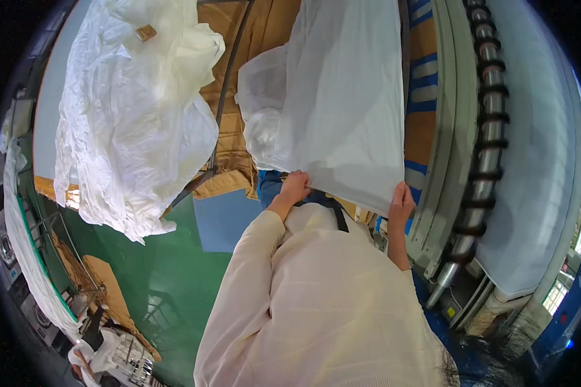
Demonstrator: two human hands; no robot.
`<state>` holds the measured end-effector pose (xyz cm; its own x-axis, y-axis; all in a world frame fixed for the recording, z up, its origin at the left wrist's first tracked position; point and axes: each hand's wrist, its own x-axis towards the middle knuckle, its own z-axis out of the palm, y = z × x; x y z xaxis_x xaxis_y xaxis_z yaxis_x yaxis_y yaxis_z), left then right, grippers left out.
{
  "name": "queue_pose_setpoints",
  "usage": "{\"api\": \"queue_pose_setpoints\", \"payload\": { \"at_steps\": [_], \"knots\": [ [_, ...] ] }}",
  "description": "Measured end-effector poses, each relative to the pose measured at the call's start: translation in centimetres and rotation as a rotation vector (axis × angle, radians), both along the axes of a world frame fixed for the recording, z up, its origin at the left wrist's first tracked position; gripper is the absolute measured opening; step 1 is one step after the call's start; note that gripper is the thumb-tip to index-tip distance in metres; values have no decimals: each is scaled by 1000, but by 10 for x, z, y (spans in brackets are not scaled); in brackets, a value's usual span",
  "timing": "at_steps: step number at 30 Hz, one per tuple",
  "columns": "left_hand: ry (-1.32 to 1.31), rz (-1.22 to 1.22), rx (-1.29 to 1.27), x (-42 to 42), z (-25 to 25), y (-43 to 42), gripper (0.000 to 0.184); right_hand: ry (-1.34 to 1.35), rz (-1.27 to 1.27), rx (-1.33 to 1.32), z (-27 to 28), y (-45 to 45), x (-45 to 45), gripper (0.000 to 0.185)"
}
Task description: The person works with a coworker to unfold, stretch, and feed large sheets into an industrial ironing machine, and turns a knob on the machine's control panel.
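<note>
A white sheet [348,97] stretches away in front of me, its near edge drawn fairly straight between my hands. The fingers of my left hand [295,186] pinch this edge near its left end. At the right corner, my right hand [401,201] grips the same sheet between thumb and fingers. Left of the stretched part, some of the cloth lies bunched in loose folds. A separate heap of crumpled white linen [135,122] spreads over a table on the left, with a small brown tag-like patch on it.
Close on my right runs a large machine with a ribbed metal roller [490,116] and a wide pale padded surface [529,161]. Brown cloth [235,129] hangs beneath the sheet. The floor [155,284] is green, with a blue-grey panel [223,219]. Another person's arm shows at lower left.
</note>
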<state>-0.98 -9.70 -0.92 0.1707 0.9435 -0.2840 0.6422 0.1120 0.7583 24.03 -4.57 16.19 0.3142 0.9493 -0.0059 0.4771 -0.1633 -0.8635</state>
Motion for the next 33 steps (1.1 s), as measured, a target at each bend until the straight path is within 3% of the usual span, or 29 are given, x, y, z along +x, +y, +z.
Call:
{"api": "queue_pose_setpoints", "payload": {
  "at_steps": [8,14,17,20,26,30,33],
  "knots": [
    [69,-8,-61,-18,-7,4,15,7,239,12,11,13,-41,25],
    [197,-156,-151,-53,-56,16,15,21,362,31,12,6,-110,25],
    [140,-215,15,-73,-79,24,14,43,431,117,-5,8,-127,24],
    [12,-269,-36,-86,-93,38,13,-2,408,135,-33,13,-136,28],
    [-20,-364,12,-74,-81,74,23,-59,381,93,0,28,-129,31],
    [-16,-448,-16,-59,-75,94,25,-182,367,211,23,32,-118,28],
    [-49,-614,11,-57,-80,103,23,-205,334,224,18,35,-122,29]
  ]
}}
